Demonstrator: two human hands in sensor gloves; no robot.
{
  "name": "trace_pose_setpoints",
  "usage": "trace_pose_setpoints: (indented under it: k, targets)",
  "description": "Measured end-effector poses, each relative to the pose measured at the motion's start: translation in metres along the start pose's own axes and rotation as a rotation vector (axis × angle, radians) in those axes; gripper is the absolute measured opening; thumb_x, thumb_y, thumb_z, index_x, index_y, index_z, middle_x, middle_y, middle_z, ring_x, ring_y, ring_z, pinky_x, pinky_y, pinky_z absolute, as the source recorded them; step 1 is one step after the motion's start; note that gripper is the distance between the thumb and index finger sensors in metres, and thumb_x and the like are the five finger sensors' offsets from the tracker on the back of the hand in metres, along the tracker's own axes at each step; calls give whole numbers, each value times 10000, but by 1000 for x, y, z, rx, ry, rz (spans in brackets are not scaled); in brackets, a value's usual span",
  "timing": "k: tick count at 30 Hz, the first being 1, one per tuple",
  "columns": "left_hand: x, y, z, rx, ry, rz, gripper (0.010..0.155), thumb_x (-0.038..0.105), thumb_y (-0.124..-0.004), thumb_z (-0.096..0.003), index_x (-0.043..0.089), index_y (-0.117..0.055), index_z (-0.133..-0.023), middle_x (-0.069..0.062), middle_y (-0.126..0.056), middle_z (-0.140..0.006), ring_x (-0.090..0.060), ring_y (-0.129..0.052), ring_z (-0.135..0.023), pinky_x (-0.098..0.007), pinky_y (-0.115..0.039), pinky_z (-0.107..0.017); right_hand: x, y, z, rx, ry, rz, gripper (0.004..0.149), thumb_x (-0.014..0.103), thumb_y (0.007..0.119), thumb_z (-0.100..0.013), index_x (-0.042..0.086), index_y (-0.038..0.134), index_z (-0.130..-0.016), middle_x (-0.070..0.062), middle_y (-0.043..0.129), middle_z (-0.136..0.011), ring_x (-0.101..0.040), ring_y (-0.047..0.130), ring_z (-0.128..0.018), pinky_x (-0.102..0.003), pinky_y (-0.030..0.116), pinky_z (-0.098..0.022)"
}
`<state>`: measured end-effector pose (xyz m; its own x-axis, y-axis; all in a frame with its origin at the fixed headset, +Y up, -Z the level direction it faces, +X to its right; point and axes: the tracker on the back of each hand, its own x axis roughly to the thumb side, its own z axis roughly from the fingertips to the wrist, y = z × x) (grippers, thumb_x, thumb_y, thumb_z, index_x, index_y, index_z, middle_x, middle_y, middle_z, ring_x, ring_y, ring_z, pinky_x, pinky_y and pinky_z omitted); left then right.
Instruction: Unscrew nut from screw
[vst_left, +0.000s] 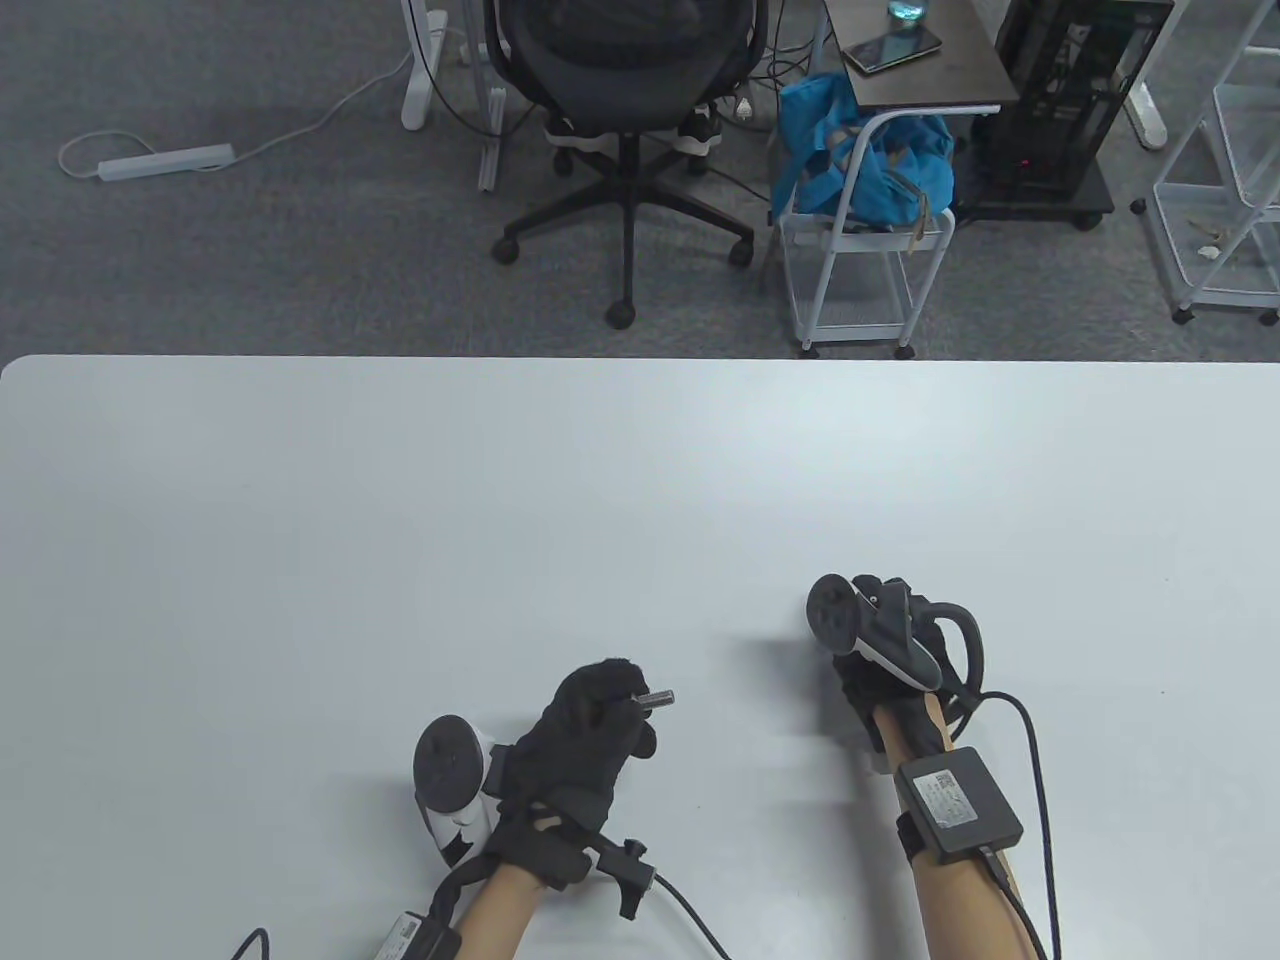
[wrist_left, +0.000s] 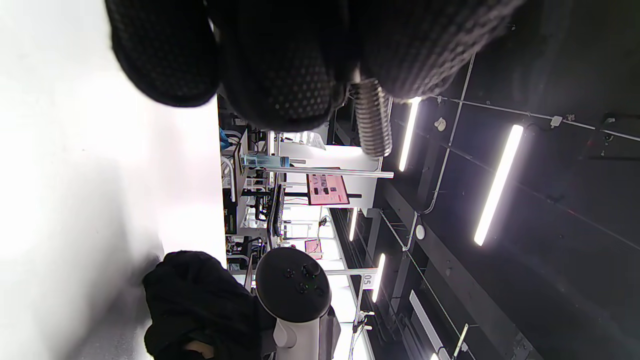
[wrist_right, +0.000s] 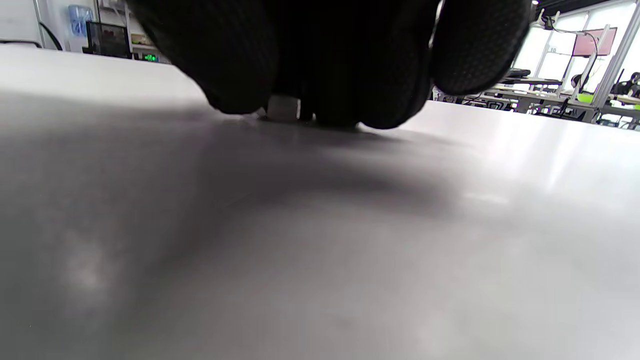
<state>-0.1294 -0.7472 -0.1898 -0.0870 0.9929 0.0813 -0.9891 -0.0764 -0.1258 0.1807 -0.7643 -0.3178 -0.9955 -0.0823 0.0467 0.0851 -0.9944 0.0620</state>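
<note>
My left hand (vst_left: 622, 703) grips a metal screw (vst_left: 657, 697) just above the white table (vst_left: 400, 500); its bare threaded end sticks out to the right. In the left wrist view the threaded shaft (wrist_left: 372, 120) pokes out from between my fingers (wrist_left: 280, 75), with no nut on the part that shows. My right hand (vst_left: 858, 655) is down on the table to the right, fingers curled under its tracker. In the right wrist view my fingertips (wrist_right: 235, 75) pinch a small silver nut (wrist_right: 283, 108) right at the table surface. The two hands are well apart.
The table's far edge (vst_left: 640, 357) lies well beyond both hands. Behind it on the floor stand an office chair (vst_left: 625, 120), a white cart with a blue bag (vst_left: 865, 170) and wire shelving (vst_left: 1225, 200). Cables trail from both wrists off the near edge.
</note>
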Motion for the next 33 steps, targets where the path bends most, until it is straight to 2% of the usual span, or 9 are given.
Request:
trace_pose_setpoints:
  k: [3,5,11,14,17,22,27,29,33]
  targets:
    - [0,0,0,3,4,-1,486,384,-829,-499,247,-743,-957,-116,-864,-861,-211,-991,-515,-541,-831,-530,0,-10,9,-19,6,-21,582,411,789,-506,142,733,-1019,-127,838,-929,-410,856,-782,-631,710,-609]
    - [0,0,0,0,7,0,484,384,-830,-499,249,-745,-955,-115,-865,-860,-210,-992,-515,-540,-832,-530,1,-28,21,-69,3,-116,614,417,773,-515,115,704,-1046,-165,802,-969,-448,819,-817,-655,679,-615]
    - [-1,-1,-1,5,4,4,482,376,-829,-501,250,-745,-958,-117,-859,-870,-213,-991,-521,-541,-829,-534,21,-91,84,-225,-105,-341,699,444,740,-535,72,600,-1110,-223,691,-1063,-501,730,-905,-683,630,-630]
    - [0,1,-1,16,3,12,481,371,-829,-503,253,-742,-961,-121,-854,-876,-216,-988,-526,-543,-826,-536,33,-103,114,-283,-174,-355,759,459,739,-535,64,513,-1142,-232,622,-1110,-510,673,-959,-688,604,-649]
    - [1,4,-2,31,-4,7,480,366,-829,-503,253,-743,-962,-122,-853,-879,-218,-987,-527,-545,-825,-537,45,-98,140,-312,-230,-362,820,479,738,-535,64,417,-1166,-236,526,-1158,-518,590,-1012,-696,564,-670]
    - [5,8,0,72,-59,-113,479,338,-846,-494,235,-769,-955,-153,-864,-870,-251,-989,-516,-570,-813,-530,54,-59,160,-217,-245,-376,890,509,731,-537,87,283,-1180,-232,259,-1212,-536,342,-1083,-729,421,-703]
    - [21,9,-2,103,-120,-322,514,330,-855,-492,201,-746,-978,-171,-888,-850,-262,-998,-496,-581,-816,-521,49,-48,161,-217,-255,-407,870,509,724,-537,90,308,-1177,-229,269,-1207,-535,350,-1077,-730,423,-696]
    - [28,8,-8,97,-98,-442,510,320,-854,-495,185,-749,-975,-186,-885,-855,-277,-994,-502,-590,-807,-527,49,-44,163,-289,-263,-385,851,508,721,-533,86,351,-1173,-232,311,-1201,-534,395,-1066,-726,449,-687]
    - [44,3,-40,33,-38,-818,477,318,-861,-492,192,-803,-948,-187,-893,-849,-282,-997,-499,-596,-806,-526,48,-44,164,-267,-259,-392,841,509,713,-535,84,362,-1170,-233,338,-1197,-535,417,-1058,-725,457,-684]
